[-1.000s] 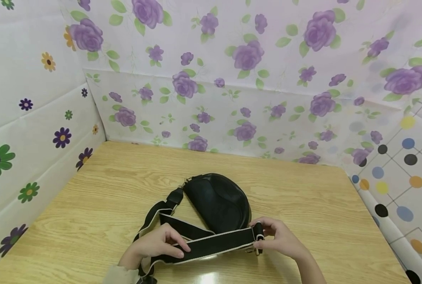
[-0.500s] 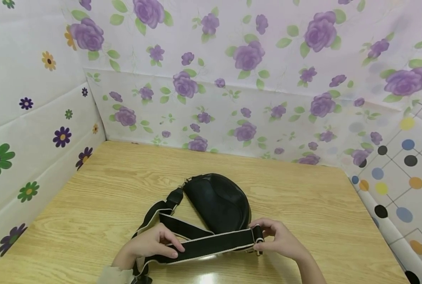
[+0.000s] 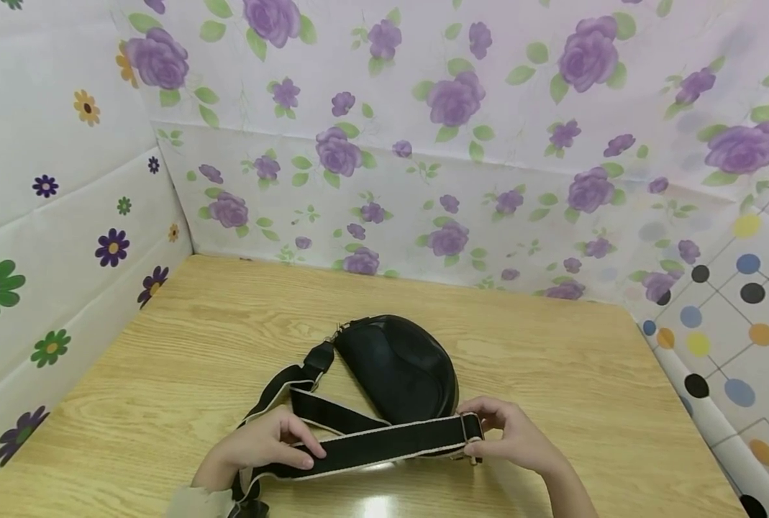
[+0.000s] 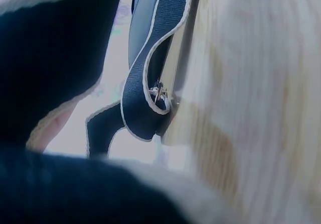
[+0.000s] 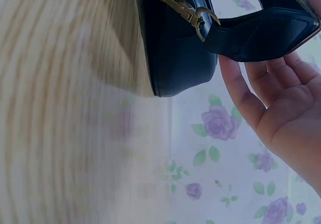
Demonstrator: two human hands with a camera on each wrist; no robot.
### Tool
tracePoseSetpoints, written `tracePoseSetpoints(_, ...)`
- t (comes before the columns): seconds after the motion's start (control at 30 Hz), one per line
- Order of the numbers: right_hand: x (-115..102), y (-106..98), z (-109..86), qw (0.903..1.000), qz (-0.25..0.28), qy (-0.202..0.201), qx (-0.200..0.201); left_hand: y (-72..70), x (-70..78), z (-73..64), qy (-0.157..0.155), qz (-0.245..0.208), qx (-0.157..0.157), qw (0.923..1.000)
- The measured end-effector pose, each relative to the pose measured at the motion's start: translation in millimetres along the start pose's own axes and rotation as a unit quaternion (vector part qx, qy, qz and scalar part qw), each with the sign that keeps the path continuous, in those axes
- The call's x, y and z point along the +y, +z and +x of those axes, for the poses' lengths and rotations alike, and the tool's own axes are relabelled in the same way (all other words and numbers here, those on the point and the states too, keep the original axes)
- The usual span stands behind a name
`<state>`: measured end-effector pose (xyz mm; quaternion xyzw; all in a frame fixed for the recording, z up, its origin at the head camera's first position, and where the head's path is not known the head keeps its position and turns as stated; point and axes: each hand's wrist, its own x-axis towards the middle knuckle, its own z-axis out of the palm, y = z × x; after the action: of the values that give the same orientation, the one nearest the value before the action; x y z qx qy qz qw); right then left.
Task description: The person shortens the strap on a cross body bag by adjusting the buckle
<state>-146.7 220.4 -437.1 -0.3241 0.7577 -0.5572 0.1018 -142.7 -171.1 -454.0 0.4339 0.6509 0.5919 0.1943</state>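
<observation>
A black half-round shoulder bag (image 3: 400, 370) lies on the table, its wide black strap (image 3: 393, 444) with cream edges looped in front of it. My left hand (image 3: 261, 444) pinches the strap near its lower left bend, thumb and forefinger on the band. At the strap's right end my right hand (image 3: 513, 437) grips the band beside the metal slider buckle (image 3: 472, 428). The right wrist view shows a gold swivel clasp (image 5: 179, 7) joining a black leather tab (image 5: 251, 37) to the bag's end, with fingers behind the tab. Strap folds fill much of the left wrist view.
The wood-grain table (image 3: 585, 367) reaches back to a flowered cloth wall (image 3: 384, 194). Daisy-patterned cloth (image 3: 67, 237) stands along the left, dotted cloth (image 3: 727, 338) along the right. A dark strap end (image 3: 249, 509) lies by the left wrist.
My left hand has moved a little to the left, drawing the strap's left bend with it. The band by the buckle lies flatter. My right hand and the bag have hardly moved.
</observation>
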Motion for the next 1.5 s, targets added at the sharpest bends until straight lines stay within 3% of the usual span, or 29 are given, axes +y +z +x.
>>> tracePoseSetpoints(0.2, -8, 1, 2.4, 0.9998, 0.001, 0.018, -0.008, -3.1, -0.4, -1.4, -0.008, 0.004, -0.002, 1.0000)
tracePoseSetpoints(0.7, -6, 5, 1.2, 0.9979, -0.011, 0.056, -0.030, -4.6, 4.1, -7.2, -0.081, -0.015, 0.033, 0.9960)
tracePoseSetpoints(0.83, -5, 7, -0.8, 0.9977, -0.037, 0.042, -0.038, -2.8, 4.4, -8.5, -0.106, -0.016, 0.025, 0.9939)
tracePoseSetpoints(1.07, 0, 14, -5.9, 0.9946, -0.079, -0.025, -0.063, 0.0, 3.9, -11.0, -0.150, 0.039, 0.014, 0.9878)
tracePoseSetpoints(1.5, 0, 14, -14.2, 0.9819, -0.103, -0.005, -0.159, 2.3, -1.7, -6.4, -0.124, 0.029, -0.022, 0.9916)
